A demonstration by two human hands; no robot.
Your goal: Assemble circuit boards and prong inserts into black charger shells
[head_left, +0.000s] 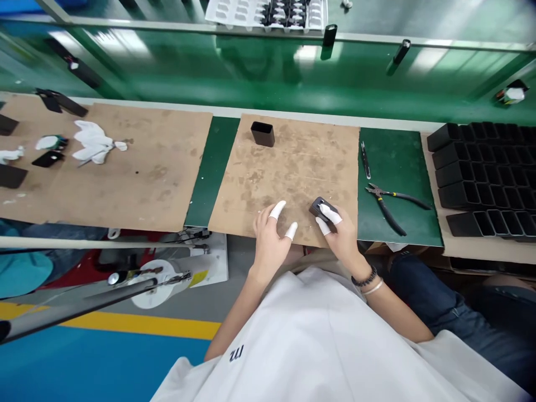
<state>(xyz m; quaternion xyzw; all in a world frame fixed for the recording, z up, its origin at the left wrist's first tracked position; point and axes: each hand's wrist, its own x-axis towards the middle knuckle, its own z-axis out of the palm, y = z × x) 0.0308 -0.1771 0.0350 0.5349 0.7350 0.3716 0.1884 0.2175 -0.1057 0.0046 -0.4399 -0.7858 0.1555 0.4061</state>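
Note:
My right hand (341,231) grips a small black plastic housing (317,207) by its near side, low over the cardboard sheet (293,167). White finger cots cover its thumb and a fingertip. To the left, my left hand (270,234) is held apart from the housing, thumb and index finger spread with white cots on both; nothing is between them. Farther back on the cardboard stands an open-topped black rectangular case (263,134). Whether the housing touches the cardboard I cannot tell.
Pliers (383,201) and tweezers (365,161) lie on the green mat at right. Beyond them stand rows of black cases (460,190). White gloves (94,142) lie on the left cardboard. A white tray (234,14) with black parts sits behind. Another person's leg (431,290) is close at right.

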